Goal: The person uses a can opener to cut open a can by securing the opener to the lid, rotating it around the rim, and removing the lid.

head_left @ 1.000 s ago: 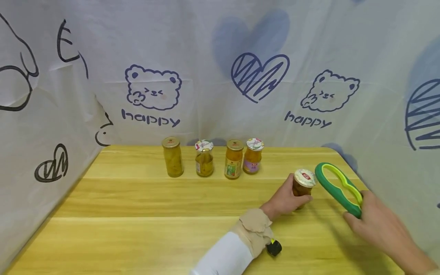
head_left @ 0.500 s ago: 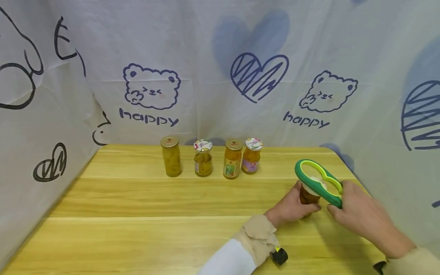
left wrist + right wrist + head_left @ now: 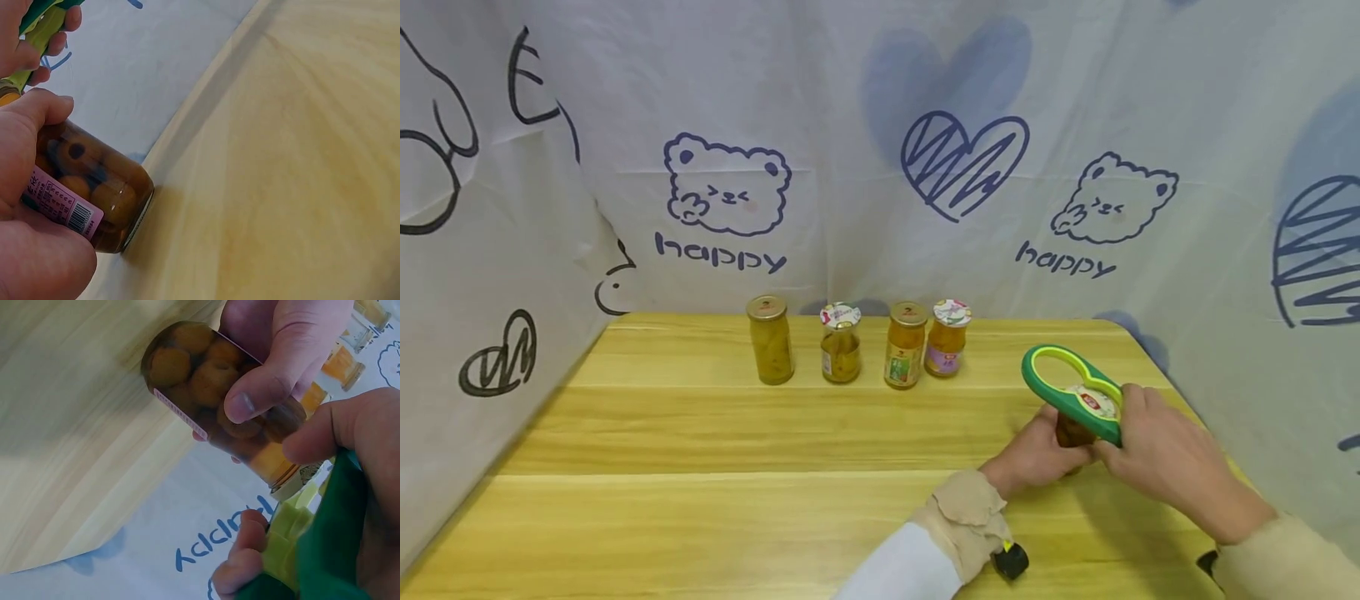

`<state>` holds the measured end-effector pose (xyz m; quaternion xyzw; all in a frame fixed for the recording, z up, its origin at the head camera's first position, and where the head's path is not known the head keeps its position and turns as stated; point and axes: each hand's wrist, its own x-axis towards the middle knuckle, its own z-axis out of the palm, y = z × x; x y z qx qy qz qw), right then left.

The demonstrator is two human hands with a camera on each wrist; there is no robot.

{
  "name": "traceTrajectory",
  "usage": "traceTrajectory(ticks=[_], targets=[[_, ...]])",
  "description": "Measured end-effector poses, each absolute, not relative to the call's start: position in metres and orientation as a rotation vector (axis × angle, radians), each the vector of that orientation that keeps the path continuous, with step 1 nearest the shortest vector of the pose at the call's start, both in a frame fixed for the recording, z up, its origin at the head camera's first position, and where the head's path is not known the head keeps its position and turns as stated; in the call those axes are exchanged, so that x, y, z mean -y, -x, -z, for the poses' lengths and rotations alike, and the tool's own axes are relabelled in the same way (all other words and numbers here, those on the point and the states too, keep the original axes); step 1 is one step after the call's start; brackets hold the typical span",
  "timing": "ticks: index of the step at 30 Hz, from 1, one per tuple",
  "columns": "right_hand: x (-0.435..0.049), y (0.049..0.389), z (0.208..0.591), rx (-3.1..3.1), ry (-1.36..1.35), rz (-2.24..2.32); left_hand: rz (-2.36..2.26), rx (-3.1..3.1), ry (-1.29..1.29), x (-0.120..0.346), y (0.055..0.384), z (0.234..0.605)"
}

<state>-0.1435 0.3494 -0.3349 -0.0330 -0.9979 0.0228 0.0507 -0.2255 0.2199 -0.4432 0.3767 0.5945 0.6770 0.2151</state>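
A glass jar of round brown fruit (image 3: 112, 187) with a pink label stands at the right of the table, and my left hand (image 3: 1037, 450) grips its body. Its white lid with a red mark (image 3: 1093, 402) shows through the loop of a green jar opener (image 3: 1063, 402). My right hand (image 3: 1172, 450) holds the opener by its near end, fingers wrapped round it. In the right wrist view, the opener's light green inner teeth (image 3: 290, 528) lie right at the lid's edge. The right thumb (image 3: 312, 434) is close beside the jar's neck.
Along the back of the wooden table (image 3: 700, 517) stand several more jars: a tall yellow one (image 3: 771, 346), a short one with a patterned lid (image 3: 840, 354), a gold-lidded one (image 3: 905, 354) and a purple-labelled one (image 3: 946, 346). A printed white curtain (image 3: 850, 208) hangs behind.
My right hand has moved left with the jar opener, bringing its loop from beside the jar to over and around the lid. My left hand and the jar have shifted slightly right and nearer.
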Motion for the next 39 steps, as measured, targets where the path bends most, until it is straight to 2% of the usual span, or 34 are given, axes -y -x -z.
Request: traceTrajectory(ticks=[24,39], targets=[[-0.348,0.153,0.333,3.085,-0.12,0.048,-1.907,-1.586,-1.042,-0.219,0.225,0.442],[-0.34,0.154,0.328,3.187,0.009,0.076,-1.839,-1.687,-1.016,-0.219,0.226,0.44]])
